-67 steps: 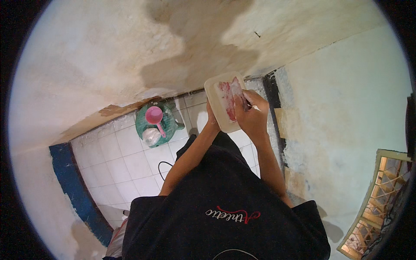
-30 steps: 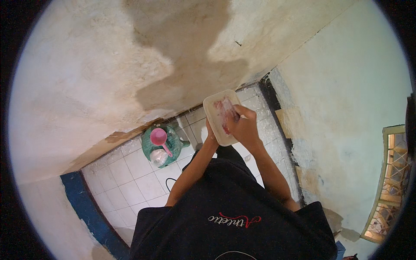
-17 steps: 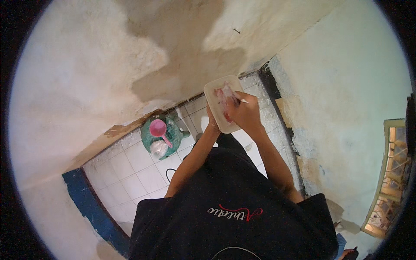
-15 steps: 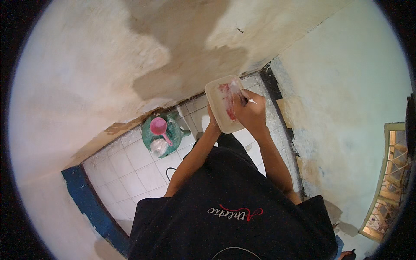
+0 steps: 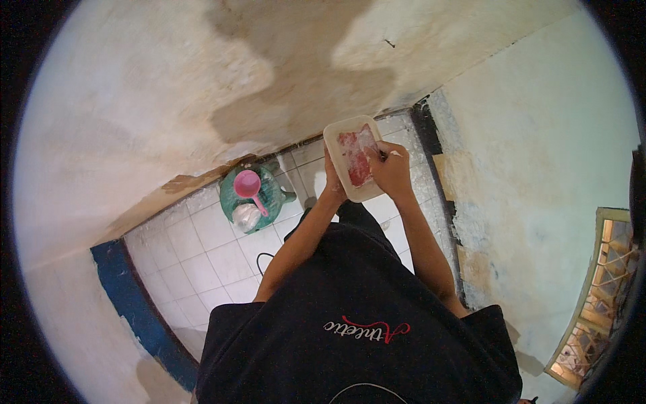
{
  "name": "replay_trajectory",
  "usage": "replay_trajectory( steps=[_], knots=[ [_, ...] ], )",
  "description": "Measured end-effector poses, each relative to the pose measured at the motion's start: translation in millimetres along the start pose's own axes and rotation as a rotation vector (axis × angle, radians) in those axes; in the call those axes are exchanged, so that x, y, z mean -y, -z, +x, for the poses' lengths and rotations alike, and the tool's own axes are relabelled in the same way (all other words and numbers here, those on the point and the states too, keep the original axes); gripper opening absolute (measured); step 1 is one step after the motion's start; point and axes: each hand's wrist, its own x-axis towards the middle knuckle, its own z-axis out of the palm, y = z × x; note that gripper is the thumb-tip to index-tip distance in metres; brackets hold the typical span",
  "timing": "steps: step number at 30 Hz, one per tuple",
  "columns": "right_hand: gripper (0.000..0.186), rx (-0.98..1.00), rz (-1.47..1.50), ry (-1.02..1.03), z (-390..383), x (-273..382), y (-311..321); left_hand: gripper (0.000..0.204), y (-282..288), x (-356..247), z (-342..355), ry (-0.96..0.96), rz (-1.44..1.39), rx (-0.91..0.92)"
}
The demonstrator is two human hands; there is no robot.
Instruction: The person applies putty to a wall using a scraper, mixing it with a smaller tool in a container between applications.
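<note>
A shallow cream-coloured plastic tub (image 5: 357, 193) is held out in front of my body. Its left side rests in my left hand (image 5: 332, 176), whose fingers wrap the side and go out of sight beneath it. Inside, a red area (image 5: 359, 174) shows through smears of a white paste (image 5: 364, 139). My right hand (image 5: 391, 170) reaches over the tub's right edge, fingers curled and thumb pointing into it. White paste sticks to those fingers. Whatever they grip is mostly hidden by the hand.
On the white tiled floor (image 5: 225, 261) at left stands a green plastic stool (image 5: 269, 191), bearing a pink dipper (image 5: 247, 184) and a white plastic bag (image 5: 245, 217). A patchy wall (image 5: 161, 87) rises ahead, another (image 5: 538, 155) at right with a latticed window (image 5: 595, 296).
My right hand has shifted slightly within the tub, and more of the red area shows. White paste that stuck out beside the right fingers is less visible. The view has tilted a little.
</note>
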Motion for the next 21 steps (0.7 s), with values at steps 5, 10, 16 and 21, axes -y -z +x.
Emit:
replay_trajectory(
  steps=[5,10,16,21],
  knots=[
    [0.014,0.064,0.016,-0.084,3.0,-19.2,-0.6,0.088,-12.5,-12.1,-8.3,0.003,0.081,-0.001],
    [0.012,0.153,0.285,-0.357,4.0,-32.6,2.0,0.090,-1.6,-22.5,-19.2,-0.036,0.164,0.006],
    [0.016,0.148,0.661,-0.476,-1.1,-23.3,5.7,0.088,11.7,-35.0,-26.1,-0.068,0.077,-0.061],
    [0.024,0.344,0.865,-0.586,-2.5,-22.1,1.3,0.078,56.6,-46.3,-24.6,-0.142,-0.133,0.103]
  ],
)
